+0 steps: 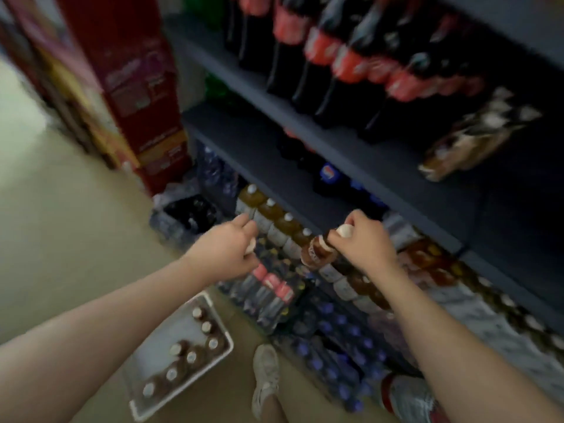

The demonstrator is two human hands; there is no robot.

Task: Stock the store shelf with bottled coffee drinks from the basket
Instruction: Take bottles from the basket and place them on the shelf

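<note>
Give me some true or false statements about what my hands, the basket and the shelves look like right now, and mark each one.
1. The right hand grips a brown coffee bottle with a white cap by its top. True.
2. The white plastic basket on the floor is empty. False: several brown bottles remain in it.
3. Dark cola bottles with red labels stand on an upper shelf. True.
4. The left hand hangs open and empty. False: it is closed around a white cap.

Dark shelf [351, 154]: cola bottles [335, 56] upper tier, white-capped coffee bottles [274, 221] in a row lower. Floor [61, 239]: white basket [219, 312] near left, wrapped bottle packs [335, 337] right.
</note>
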